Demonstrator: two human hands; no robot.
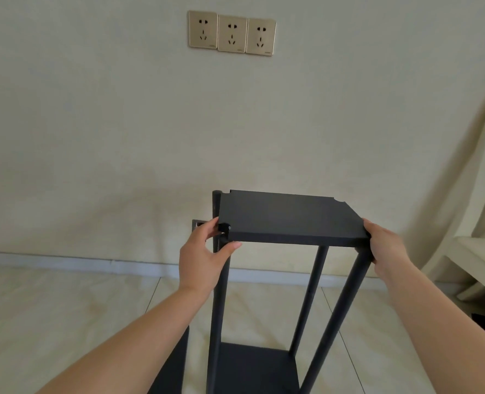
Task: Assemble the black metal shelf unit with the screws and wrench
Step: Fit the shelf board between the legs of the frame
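The top shelf (289, 216) sits on the black posts (346, 305), above the lower shelf (256, 365) near the floor. The left hand (204, 260) pinches a small black fitting (224, 227) at the shelf's near-left corner; the right hand (386, 245) grips the near-right corner, fingers curled under. Risk, as judged: the shelf appears unfastened (no wrench in view), so uneven pressure could tip it off a post or drop the fitting.
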